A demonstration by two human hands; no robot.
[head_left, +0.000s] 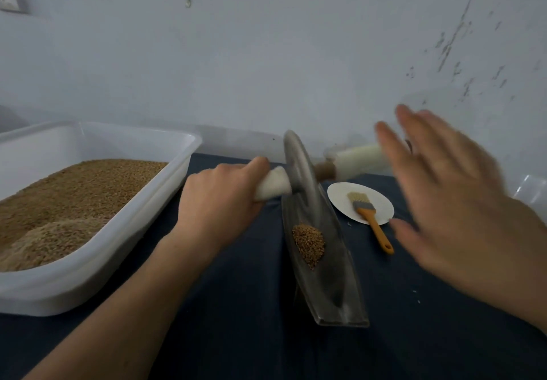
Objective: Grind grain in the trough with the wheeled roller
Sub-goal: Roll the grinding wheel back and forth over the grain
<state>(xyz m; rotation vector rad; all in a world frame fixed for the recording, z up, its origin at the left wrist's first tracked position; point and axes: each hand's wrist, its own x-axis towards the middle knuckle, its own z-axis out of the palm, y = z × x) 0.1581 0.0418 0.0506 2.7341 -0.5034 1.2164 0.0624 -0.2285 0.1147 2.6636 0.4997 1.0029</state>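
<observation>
A narrow grey metal trough lies lengthwise on the dark blue cloth, with a small heap of brown grain in its middle. The wheeled roller's metal disc stands at the trough's far end. My left hand grips the white-wrapped left handle. The right handle sticks out free. My right hand hovers blurred beside it, fingers spread, holding nothing.
A big white plastic tub of brown grain fills the left side. A white paper plate with an orange-handled brush lies right of the trough. A pale wall stands close behind the table.
</observation>
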